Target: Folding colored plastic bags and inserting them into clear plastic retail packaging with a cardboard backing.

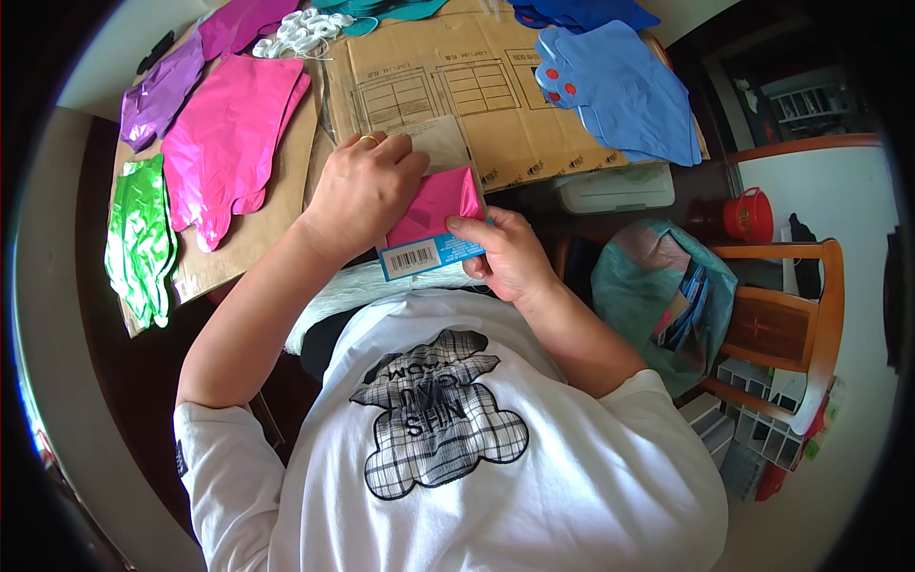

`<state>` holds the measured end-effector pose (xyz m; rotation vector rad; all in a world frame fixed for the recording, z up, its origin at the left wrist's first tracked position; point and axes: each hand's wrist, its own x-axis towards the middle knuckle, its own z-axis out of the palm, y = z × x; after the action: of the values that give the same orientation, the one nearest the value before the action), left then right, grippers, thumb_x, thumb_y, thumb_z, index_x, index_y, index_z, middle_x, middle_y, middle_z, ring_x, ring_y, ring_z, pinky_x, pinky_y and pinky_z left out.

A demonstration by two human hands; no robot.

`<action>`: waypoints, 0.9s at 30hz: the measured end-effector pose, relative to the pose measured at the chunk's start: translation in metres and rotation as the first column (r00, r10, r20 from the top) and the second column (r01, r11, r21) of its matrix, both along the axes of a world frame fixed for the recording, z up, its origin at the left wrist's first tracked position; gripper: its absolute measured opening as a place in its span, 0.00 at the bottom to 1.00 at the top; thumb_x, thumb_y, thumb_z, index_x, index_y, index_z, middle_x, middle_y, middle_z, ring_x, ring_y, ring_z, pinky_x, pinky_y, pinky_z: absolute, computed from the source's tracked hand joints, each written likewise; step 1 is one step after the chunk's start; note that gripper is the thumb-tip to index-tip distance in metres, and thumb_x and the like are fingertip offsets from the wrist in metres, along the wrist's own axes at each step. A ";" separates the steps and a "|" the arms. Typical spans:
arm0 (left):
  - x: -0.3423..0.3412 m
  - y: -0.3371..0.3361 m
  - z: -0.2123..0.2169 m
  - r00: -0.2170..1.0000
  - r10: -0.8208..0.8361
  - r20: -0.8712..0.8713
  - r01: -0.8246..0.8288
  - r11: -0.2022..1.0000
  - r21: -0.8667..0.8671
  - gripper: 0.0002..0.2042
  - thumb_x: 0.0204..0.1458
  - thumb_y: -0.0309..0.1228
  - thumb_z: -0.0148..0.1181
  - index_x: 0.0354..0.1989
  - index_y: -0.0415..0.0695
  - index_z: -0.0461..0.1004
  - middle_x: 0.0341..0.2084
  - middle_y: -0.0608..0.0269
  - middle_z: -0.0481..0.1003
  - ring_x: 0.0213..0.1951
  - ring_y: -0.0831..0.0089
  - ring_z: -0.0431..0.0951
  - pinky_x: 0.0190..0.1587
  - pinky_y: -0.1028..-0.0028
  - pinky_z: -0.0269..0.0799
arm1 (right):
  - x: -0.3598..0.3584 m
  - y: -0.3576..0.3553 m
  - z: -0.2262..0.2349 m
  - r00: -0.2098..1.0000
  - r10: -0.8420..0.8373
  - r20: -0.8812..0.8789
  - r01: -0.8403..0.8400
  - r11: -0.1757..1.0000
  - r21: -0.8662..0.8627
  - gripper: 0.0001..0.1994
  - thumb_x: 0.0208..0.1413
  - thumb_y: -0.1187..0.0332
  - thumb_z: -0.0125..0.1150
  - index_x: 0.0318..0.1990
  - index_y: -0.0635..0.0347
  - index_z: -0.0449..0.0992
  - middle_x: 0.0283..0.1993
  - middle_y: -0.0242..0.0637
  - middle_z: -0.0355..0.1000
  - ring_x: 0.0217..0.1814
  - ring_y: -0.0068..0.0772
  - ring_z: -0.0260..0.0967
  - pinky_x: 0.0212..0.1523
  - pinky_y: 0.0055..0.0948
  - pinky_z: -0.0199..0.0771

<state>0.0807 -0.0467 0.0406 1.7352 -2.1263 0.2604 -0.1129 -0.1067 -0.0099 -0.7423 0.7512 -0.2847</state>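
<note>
A clear plastic packet (440,143) with a folded pink foil balloon (434,208) and a blue barcode card (419,259) is held over the near edge of the table. My right hand (513,250) grips its right side, thumb on the front and fingers behind. My left hand (367,186), with a ring on one finger, is closed at the packet's upper left; its fingertips are partly hidden. Left of it, a flat pink foil balloon (227,133) lies beside a green foil balloon (140,243) and a purple one (164,95).
Cardboard (400,57) covers the table. White string bundles (297,36) lie at the back, near teal foil. Light-blue foil balloons (624,91) rest at the right edge. Beside me, a greenish plastic bag (634,286) holding packets is by a wooden chair (777,329); a red bucket (748,215) stands behind.
</note>
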 end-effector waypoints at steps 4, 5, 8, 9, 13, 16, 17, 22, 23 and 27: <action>0.001 0.008 -0.001 0.998 -0.034 0.045 0.034 0.999 0.001 0.07 0.42 0.27 0.59 0.32 0.42 0.73 0.25 0.63 0.71 0.29 0.66 0.75 0.34 0.68 0.69 | -0.003 0.002 0.002 1.000 0.026 0.001 -0.026 1.000 -0.007 0.05 0.53 0.70 0.62 0.34 0.60 0.75 0.26 0.28 0.69 0.17 0.14 0.57 0.14 0.17 0.51; 0.001 0.009 -0.001 0.998 -0.038 0.051 0.037 0.999 0.004 0.07 0.42 0.27 0.59 0.31 0.42 0.73 0.25 0.63 0.71 0.30 0.66 0.75 0.34 0.68 0.69 | -0.002 0.003 0.002 1.000 0.018 -0.002 -0.018 1.000 -0.005 0.05 0.53 0.70 0.62 0.34 0.60 0.75 0.26 0.28 0.69 0.17 0.14 0.57 0.14 0.17 0.51; 0.002 0.011 -0.002 0.998 -0.042 0.052 0.043 0.999 -0.020 0.07 0.43 0.28 0.58 0.32 0.42 0.73 0.24 0.63 0.70 0.29 0.66 0.74 0.33 0.68 0.69 | 0.002 0.006 0.004 1.000 -0.008 -0.001 0.008 1.000 0.010 0.06 0.51 0.71 0.63 0.32 0.62 0.73 0.22 0.30 0.67 0.15 0.16 0.57 0.13 0.20 0.51; 0.002 0.011 0.000 0.997 -0.041 0.071 0.041 0.999 -0.001 0.07 0.43 0.28 0.58 0.32 0.42 0.73 0.24 0.64 0.70 0.29 0.66 0.74 0.33 0.68 0.69 | 0.003 0.005 0.005 1.000 -0.018 0.002 0.018 1.000 0.016 0.06 0.50 0.71 0.63 0.31 0.64 0.73 0.20 0.31 0.66 0.14 0.17 0.57 0.12 0.21 0.52; 0.002 0.010 0.004 0.991 -0.045 0.127 0.038 0.998 0.052 0.08 0.44 0.28 0.58 0.33 0.42 0.73 0.24 0.64 0.69 0.29 0.67 0.74 0.33 0.68 0.69 | 0.002 0.004 0.005 0.999 0.013 0.047 -0.012 1.000 -0.023 0.06 0.53 0.71 0.61 0.38 0.59 0.73 0.24 0.27 0.67 0.16 0.14 0.55 0.14 0.17 0.51; 0.002 0.012 0.006 0.987 -0.056 0.154 0.047 0.997 0.057 0.07 0.44 0.28 0.57 0.33 0.42 0.73 0.24 0.65 0.69 0.29 0.67 0.74 0.33 0.68 0.69 | 0.004 0.004 0.008 0.999 0.006 0.048 -0.005 1.000 -0.012 0.06 0.53 0.72 0.61 0.37 0.60 0.72 0.23 0.27 0.66 0.15 0.15 0.54 0.13 0.17 0.51; 0.001 0.013 0.007 0.985 -0.060 0.163 0.051 0.997 0.056 0.07 0.45 0.28 0.57 0.33 0.42 0.72 0.24 0.65 0.69 0.29 0.68 0.74 0.33 0.68 0.69 | 0.006 0.005 0.007 0.999 -0.009 0.050 0.009 1.000 0.001 0.06 0.52 0.72 0.61 0.36 0.60 0.72 0.21 0.28 0.65 0.14 0.15 0.54 0.12 0.18 0.51; 0.002 0.016 0.003 0.987 -0.054 0.154 0.053 0.999 0.011 0.05 0.41 0.30 0.57 0.26 0.44 0.69 0.22 0.65 0.68 0.27 0.68 0.74 0.32 0.70 0.70 | 0.007 0.010 0.005 0.999 -0.012 0.041 0.012 1.000 0.008 0.06 0.51 0.72 0.62 0.34 0.61 0.72 0.20 0.28 0.65 0.13 0.15 0.54 0.11 0.18 0.51; 0.002 0.017 0.001 0.987 -0.044 0.153 0.044 0.999 0.000 0.05 0.40 0.30 0.57 0.24 0.45 0.68 0.21 0.65 0.68 0.27 0.69 0.74 0.31 0.70 0.70 | 0.008 0.011 0.006 1.000 -0.009 0.030 0.009 1.000 0.003 0.06 0.51 0.72 0.62 0.34 0.60 0.72 0.20 0.28 0.65 0.13 0.15 0.54 0.11 0.18 0.51; -0.001 0.013 0.002 0.993 -0.006 0.119 0.001 0.999 0.043 0.05 0.41 0.30 0.57 0.26 0.45 0.69 0.22 0.65 0.68 0.27 0.68 0.74 0.31 0.69 0.70 | 0.009 0.013 0.005 1.000 -0.001 0.018 0.001 1.000 -0.028 0.06 0.51 0.72 0.62 0.34 0.60 0.72 0.20 0.28 0.65 0.13 0.15 0.55 0.11 0.18 0.51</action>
<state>0.0799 -0.0334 0.0428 1.7808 -2.2337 0.3269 -0.1036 -0.0941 -0.0047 -0.7654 0.7323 -0.3032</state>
